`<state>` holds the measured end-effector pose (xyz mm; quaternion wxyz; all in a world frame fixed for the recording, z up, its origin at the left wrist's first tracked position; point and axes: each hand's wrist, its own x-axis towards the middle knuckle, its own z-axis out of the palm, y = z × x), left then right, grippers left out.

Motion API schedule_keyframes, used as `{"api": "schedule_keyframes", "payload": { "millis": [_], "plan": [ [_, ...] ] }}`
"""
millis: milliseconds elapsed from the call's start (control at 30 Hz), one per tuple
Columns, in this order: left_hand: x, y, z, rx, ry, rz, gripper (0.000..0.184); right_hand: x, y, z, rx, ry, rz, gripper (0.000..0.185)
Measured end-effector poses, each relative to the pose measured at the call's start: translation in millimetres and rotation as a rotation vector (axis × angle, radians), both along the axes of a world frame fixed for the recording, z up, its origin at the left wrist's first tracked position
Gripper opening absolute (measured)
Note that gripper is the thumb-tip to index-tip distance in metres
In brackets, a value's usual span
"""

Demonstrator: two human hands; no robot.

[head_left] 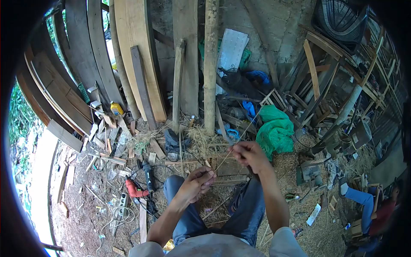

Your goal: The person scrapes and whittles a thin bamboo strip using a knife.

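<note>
A thin, pale strip (223,161) runs slantwise between my two hands, above my knees. My left hand (200,183) is closed, its thumb and fingers pinching the strip's lower part. Higher and to the right, my right hand (249,157) is closed round the strip, which continues up past it toward the green sheet. Something dark, perhaps a blade, shows by the right hand, but I cannot make it out. Dry straw (201,141) lies on the ground beyond my hands.
A red power tool (136,189) and a power strip (123,205) lie left of my legs. Tall boards (137,55) and a post (211,64) stand ahead. A green plastic sheet (276,128) lies right of centre. Another person (379,210) sits at the far right.
</note>
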<state>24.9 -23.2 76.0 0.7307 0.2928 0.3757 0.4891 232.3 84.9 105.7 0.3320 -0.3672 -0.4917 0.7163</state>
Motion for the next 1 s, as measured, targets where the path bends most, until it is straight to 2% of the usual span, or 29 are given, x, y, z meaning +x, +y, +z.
{"api": "schedule_keyframes", "payload": {
  "millis": [267,333,500,600,667,767,833,900,933,1000],
  "plan": [
    [-17.4,-5.5,-7.4,-0.021,0.025,-0.087,0.014,30.1,18.0,8.9,0.098,-0.011,-0.064,0.024],
    [-30.5,-9.6,-17.3,-0.025,0.019,-0.106,0.015,52.5,35.8,6.9,0.177,0.021,-0.275,0.026],
    [-45.1,-17.9,-22.3,-0.063,0.106,-0.1,0.014,95.3,57.9,6.1,0.17,0.063,-0.337,0.026],
    [-47.3,-15.6,-27.4,0.034,0.152,-0.047,0.016,105.8,66.5,8.1,0.217,0.018,-0.493,0.027],
    [-39.6,-11.7,-25.5,0.287,0.445,0.13,0.015,99.6,57.9,11.0,0.207,0.011,-0.449,0.028],
    [-25.8,2.5,-28.9,0.412,0.521,0.309,0.014,67.8,27.5,10.5,0.176,-0.027,-0.297,0.034],
    [-15.0,8.0,-18.3,0.363,0.589,0.321,0.01,37.5,1.9,5.5,0.158,-0.078,-0.194,0.034],
    [-1.7,16.6,-22.0,0.49,0.789,0.462,0.008,6.7,-20.8,-5.0,0.183,-0.159,-0.097,0.033],
    [3.8,18.1,-18.3,0.493,0.789,0.454,0.008,-6.2,-29.4,-9.8,0.208,-0.176,-0.043,0.032],
    [14.1,17.7,-9.2,0.62,1.06,0.465,0.007,-30.9,-42.4,-11.6,0.178,-0.116,-0.002,0.032]
  ]
}}
